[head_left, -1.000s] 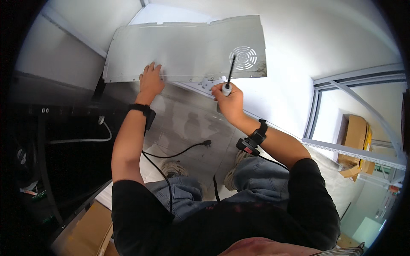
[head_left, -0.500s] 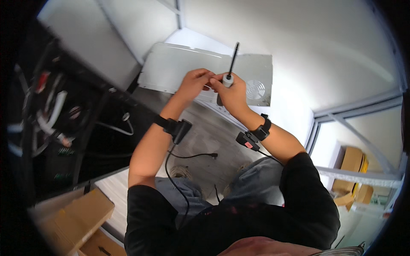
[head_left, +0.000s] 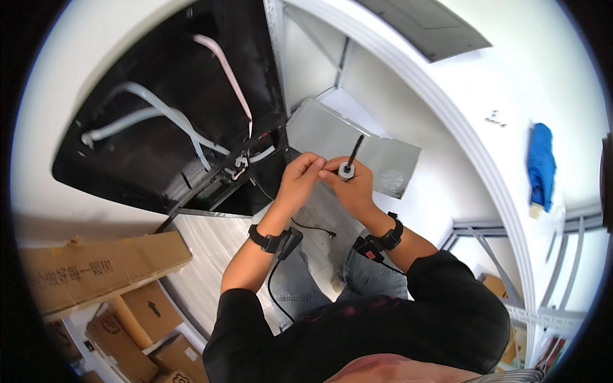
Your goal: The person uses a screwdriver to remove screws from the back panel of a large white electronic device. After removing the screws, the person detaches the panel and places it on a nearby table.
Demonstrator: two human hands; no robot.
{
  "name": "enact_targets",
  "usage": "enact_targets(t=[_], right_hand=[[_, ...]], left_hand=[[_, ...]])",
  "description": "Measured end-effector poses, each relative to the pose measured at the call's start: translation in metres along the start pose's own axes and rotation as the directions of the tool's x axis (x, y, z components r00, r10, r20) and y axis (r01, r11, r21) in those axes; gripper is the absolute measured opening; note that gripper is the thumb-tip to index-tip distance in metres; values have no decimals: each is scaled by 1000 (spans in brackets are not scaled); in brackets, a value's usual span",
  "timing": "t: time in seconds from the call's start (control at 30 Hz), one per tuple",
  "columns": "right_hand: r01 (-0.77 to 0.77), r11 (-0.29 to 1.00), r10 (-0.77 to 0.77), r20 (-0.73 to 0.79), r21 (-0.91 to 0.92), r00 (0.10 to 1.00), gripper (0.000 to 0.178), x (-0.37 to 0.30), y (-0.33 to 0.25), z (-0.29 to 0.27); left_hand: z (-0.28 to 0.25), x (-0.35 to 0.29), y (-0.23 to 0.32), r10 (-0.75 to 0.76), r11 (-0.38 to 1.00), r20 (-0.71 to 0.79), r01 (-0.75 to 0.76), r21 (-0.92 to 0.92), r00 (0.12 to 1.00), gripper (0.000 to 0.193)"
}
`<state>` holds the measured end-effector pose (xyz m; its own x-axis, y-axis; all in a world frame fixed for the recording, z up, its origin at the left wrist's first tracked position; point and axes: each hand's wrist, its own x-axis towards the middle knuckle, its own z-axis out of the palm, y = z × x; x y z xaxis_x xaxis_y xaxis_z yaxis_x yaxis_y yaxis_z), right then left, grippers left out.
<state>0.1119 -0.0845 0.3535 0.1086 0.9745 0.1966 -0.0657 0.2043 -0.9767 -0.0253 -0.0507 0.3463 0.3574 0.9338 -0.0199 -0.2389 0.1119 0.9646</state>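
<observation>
My right hand (head_left: 350, 185) is closed around a screwdriver (head_left: 355, 152), whose dark shaft points up and away from the pale collar of its handle. My left hand (head_left: 302, 180) is in a pinch, its fingertips meeting those of the right hand. Whatever small thing may be between the fingertips is too hidden to name. Beyond both hands, a grey sheet-metal panel (head_left: 327, 131) with a round vent pattern lies on a low white surface. To the left stands a black appliance (head_left: 172, 70) with its inside exposed; pale hoses (head_left: 163, 108) and wiring run through it.
A white tabletop (head_left: 472, 83) at upper right bears another grey panel (head_left: 428, 25), several small dark pieces (head_left: 495, 119) and a blue cloth-like item (head_left: 541, 166). Cardboard boxes (head_left: 115, 262) are stacked at lower left. A black cable (head_left: 313, 227) trails over the floor near my legs.
The view has swung, bringing more of the black appliance, the white tabletop and the boxes into sight. My hands remain together, and the screwdriver is still in the right one.
</observation>
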Motion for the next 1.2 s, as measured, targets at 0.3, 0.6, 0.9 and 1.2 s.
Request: enact_targets(t=[0.3, 0.6, 0.9, 1.2], right_hand=[[-201, 974, 186, -135, -107, 973, 12, -4, -211, -39], [-234, 967, 255, -419, 103, 871, 13, -10, -303, -129], [-286, 957, 270, -478, 40, 836, 48, -59, -311, -246], [-491, 734, -41, -753, -468, 657, 44, -149, -309, -308]], left_hand=[[101, -21, 141, 117, 991, 103, -109, -83, 988, 11], [233, 18, 209, -115, 991, 327, 132, -30, 938, 10], [237, 105, 216, 32, 621, 439, -361, 695, 898, 7], [265, 125, 190, 153, 249, 648, -663, 706, 746, 3]])
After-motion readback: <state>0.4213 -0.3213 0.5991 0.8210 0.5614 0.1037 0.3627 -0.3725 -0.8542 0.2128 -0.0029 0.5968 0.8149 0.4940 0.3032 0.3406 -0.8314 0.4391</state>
